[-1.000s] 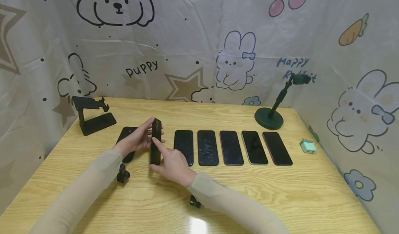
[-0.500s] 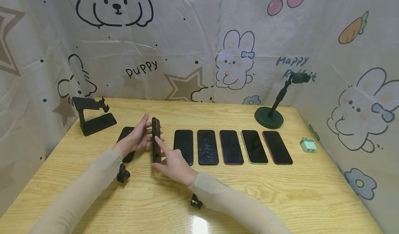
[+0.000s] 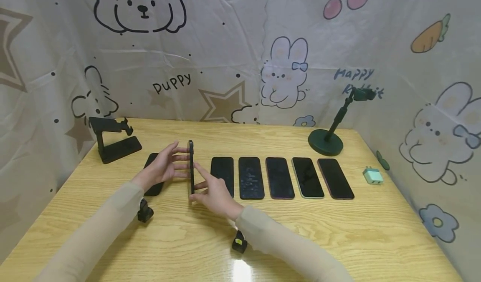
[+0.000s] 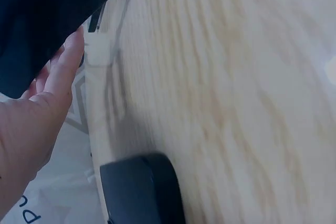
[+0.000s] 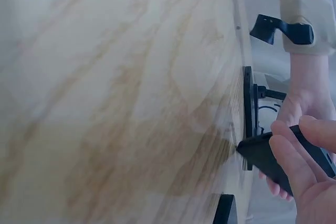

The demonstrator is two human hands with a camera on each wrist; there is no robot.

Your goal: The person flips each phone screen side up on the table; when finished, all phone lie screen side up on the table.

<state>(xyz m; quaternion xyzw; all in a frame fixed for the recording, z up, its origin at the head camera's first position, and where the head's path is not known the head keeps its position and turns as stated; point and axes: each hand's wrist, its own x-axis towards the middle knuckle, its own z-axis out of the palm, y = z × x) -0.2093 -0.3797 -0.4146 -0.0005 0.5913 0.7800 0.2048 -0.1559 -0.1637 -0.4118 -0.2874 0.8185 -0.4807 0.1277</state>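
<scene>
A black smartphone (image 3: 192,182) stands on edge between the two hands in the head view, its narrow side turned to me. My right hand (image 3: 218,196) holds it, thumb low at the near end and index finger laid on the phone's right face. The left hand (image 3: 159,169) has its fingers stretched out against the phone's left face, thumb apart. In the left wrist view the held phone (image 4: 47,19) hides part of the fingers. The right wrist view shows the phone (image 5: 268,166) in the right fingers. Partly under the left hand lies another dark phone (image 3: 155,190).
Several phones lie in a row to the right, from a black one (image 3: 222,169) to one with a pinkish edge (image 3: 335,178). A black folding stand (image 3: 119,149) is at back left. A dark green stand (image 3: 325,142) and a mint charger plug (image 3: 373,176) sit at right.
The phone has turned from showing its broader side to edge-on and shifted slightly right. The left thumb has come away from it, and the left fingers now lie straighter. The right hand has moved slightly right.
</scene>
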